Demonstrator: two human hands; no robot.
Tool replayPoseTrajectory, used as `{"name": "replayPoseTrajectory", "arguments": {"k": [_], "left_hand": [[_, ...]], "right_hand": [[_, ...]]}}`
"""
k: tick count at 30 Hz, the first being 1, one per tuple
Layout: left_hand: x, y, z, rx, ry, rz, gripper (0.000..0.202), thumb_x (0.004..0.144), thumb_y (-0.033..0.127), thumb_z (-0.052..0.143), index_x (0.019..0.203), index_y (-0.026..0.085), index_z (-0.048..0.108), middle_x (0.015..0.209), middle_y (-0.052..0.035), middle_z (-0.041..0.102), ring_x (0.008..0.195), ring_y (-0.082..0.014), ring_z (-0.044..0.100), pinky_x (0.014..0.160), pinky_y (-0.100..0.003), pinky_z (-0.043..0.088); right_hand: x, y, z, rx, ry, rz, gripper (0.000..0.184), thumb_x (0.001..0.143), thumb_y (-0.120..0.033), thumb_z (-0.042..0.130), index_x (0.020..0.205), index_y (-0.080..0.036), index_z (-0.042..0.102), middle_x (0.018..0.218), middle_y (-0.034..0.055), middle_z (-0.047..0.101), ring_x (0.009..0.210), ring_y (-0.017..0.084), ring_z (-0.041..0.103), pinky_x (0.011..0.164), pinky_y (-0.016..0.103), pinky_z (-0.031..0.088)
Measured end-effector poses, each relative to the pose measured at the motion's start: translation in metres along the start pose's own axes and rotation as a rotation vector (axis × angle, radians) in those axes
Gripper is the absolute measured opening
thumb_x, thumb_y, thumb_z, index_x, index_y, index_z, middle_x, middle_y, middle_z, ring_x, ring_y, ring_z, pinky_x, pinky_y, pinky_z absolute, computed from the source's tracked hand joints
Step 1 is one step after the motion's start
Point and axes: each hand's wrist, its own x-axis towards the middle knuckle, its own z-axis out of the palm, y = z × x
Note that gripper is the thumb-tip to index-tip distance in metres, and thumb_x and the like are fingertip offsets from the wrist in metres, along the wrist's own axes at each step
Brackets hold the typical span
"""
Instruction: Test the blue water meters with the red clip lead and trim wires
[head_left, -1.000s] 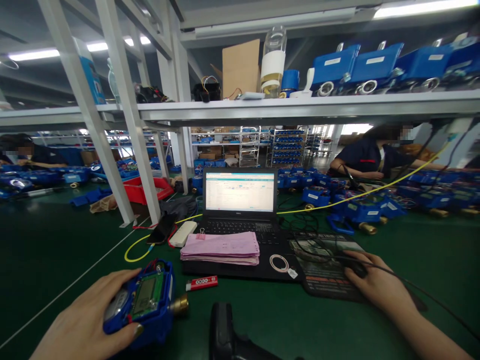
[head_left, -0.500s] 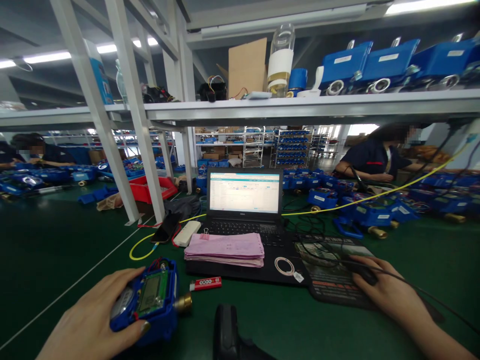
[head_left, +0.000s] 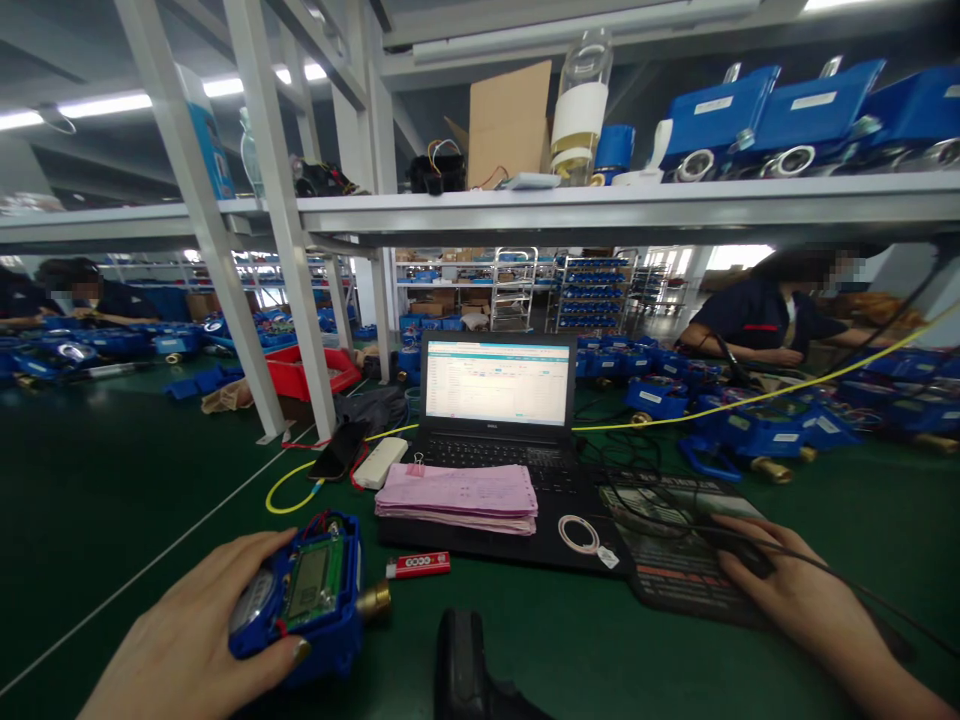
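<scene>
My left hand (head_left: 199, 625) is wrapped round a blue meter (head_left: 322, 635) with an exposed green circuit board, a grey display and a brass threaded end. The meter stands on the green table at the lower left. On the right, my right hand (head_left: 802, 585) grips a black computer mouse (head_left: 742, 548), which sits on a dark printed mouse pad (head_left: 675, 580). Between the hands an open laptop (head_left: 495, 385) shows a lit page with a table. Pink papers (head_left: 457, 497) with a binder clip lie over its keyboard, beside a coiled white cable (head_left: 577, 534).
A red lighter (head_left: 418, 565) and a black handheld device (head_left: 465, 665) lie in front of the laptop. A phone (head_left: 339, 450) and white power strip (head_left: 380, 462) are at its left. Overhead runs a shelf (head_left: 600, 210). Co-workers sit beyond, among several blue meters.
The whole view has shifted slightly, so things appear a little further right. Both hands keep their holds on the meter and the mouse.
</scene>
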Motion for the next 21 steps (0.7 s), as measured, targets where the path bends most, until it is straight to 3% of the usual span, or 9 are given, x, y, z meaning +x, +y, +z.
{"name": "replayPoseTrajectory", "arguments": {"k": [8, 21], "left_hand": [[-0.002, 0.008, -0.003, 0.006, 0.042, 0.019, 0.067, 0.067, 0.059, 0.050, 0.124, 0.024, 0.050, 0.127, -0.0114, 0.054, 0.112, -0.0351, 0.053, 0.096, -0.052, 0.043], [-0.002, 0.014, -0.007, 0.026, 0.037, 0.026, 0.070, 0.068, 0.059, 0.051, 0.125, 0.019, 0.050, 0.127, -0.0134, 0.054, 0.111, -0.0364, 0.054, 0.095, -0.054, 0.044]], "right_hand": [[-0.001, -0.006, -0.003, -0.010, -0.024, 0.033, 0.055, 0.076, -0.058, 0.041, 0.114, -0.025, 0.066, 0.119, 0.0114, 0.057, 0.094, 0.031, 0.065, 0.082, 0.042, 0.054], [0.000, 0.000, 0.000, -0.006, 0.012, 0.005, 0.059, 0.073, -0.058, 0.045, 0.115, -0.022, 0.066, 0.113, 0.0139, 0.058, 0.082, 0.032, 0.066, 0.072, 0.048, 0.056]]}}
